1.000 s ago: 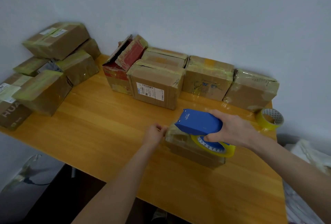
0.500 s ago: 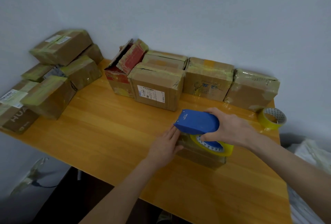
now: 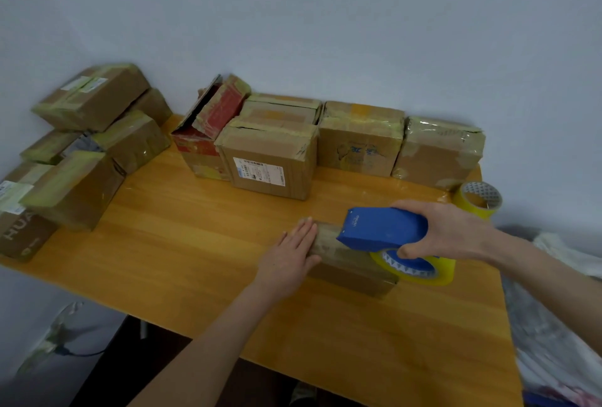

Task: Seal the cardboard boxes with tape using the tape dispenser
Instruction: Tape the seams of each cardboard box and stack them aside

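Note:
A small flat cardboard box (image 3: pixel 345 268) lies on the wooden table (image 3: pixel 182 244) in front of me. My left hand (image 3: pixel 291 253) presses flat on its left end with straight fingers. My right hand (image 3: pixel 446 232) grips the blue tape dispenser (image 3: pixel 381 227), which rests on top of the box toward its right. The dispenser's yellow tape roll (image 3: pixel 415 268) hangs at the box's right end. The box's right part is hidden under the dispenser.
Several taped cardboard boxes (image 3: pixel 358 139) line the wall at the back; one red-printed box (image 3: pixel 208 133) stands open. More boxes (image 3: pixel 78 152) pile up at the left edge. A spare yellow tape roll (image 3: pixel 479 200) sits at the far right.
My left hand went from pinching the box's left edge to lying flat on its left end. The dispenser has slid a little to the right along the box top.

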`<control>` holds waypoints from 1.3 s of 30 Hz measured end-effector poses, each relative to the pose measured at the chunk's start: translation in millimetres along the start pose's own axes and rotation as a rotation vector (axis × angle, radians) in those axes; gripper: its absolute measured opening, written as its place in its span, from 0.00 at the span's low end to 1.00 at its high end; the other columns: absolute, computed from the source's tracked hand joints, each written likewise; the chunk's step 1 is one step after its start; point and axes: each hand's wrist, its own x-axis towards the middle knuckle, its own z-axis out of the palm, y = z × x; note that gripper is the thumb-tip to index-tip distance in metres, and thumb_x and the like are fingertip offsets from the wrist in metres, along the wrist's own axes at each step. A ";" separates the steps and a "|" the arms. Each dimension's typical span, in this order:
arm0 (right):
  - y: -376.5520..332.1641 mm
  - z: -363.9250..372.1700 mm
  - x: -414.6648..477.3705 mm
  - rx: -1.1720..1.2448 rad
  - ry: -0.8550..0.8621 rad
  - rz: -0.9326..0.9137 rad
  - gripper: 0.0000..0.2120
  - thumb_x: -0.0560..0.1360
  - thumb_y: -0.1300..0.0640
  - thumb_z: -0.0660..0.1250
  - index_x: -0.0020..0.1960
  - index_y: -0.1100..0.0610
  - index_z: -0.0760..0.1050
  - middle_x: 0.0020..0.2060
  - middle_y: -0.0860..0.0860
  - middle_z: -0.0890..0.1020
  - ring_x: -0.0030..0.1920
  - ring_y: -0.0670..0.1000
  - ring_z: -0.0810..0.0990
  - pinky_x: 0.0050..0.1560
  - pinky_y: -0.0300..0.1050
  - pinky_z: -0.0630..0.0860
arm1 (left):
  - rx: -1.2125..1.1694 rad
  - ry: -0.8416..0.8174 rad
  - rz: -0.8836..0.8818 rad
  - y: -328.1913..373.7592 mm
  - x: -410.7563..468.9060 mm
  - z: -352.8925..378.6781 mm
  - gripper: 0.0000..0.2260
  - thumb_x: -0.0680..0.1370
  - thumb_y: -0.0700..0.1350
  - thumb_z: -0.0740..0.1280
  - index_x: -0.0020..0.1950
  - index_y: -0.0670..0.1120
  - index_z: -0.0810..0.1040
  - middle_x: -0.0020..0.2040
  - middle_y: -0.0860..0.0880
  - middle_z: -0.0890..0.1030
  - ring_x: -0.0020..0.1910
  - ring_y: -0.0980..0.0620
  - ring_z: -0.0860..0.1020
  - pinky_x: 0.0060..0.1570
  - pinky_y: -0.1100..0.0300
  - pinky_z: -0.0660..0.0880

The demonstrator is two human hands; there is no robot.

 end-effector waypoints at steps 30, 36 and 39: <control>40.8 14.9 -31.7 0.078 0.052 0.036 0.32 0.67 0.45 0.74 0.67 0.40 0.65 0.55 0.43 0.77 0.50 0.47 0.77 0.50 0.46 0.78 | 0.149 0.088 0.047 22.8 12.4 13.1 0.30 0.74 0.61 0.26 0.74 0.50 0.35 0.75 0.53 0.36 0.74 0.56 0.35 0.72 0.57 0.34; 39.0 32.7 -29.2 0.131 0.088 0.058 0.34 0.67 0.46 0.74 0.69 0.43 0.64 0.56 0.44 0.76 0.50 0.48 0.77 0.46 0.42 0.76 | 0.203 0.132 0.070 7.1 17.0 7.5 0.33 0.77 0.62 0.31 0.77 0.47 0.45 0.76 0.52 0.43 0.77 0.53 0.44 0.73 0.56 0.40; 27.8 45.2 -23.8 0.146 0.123 0.040 0.34 0.67 0.44 0.74 0.69 0.43 0.63 0.56 0.45 0.77 0.50 0.48 0.77 0.45 0.42 0.77 | 0.233 0.064 0.019 -0.6 19.2 -3.1 0.25 0.82 0.57 0.41 0.74 0.49 0.37 0.76 0.52 0.38 0.76 0.54 0.38 0.75 0.55 0.37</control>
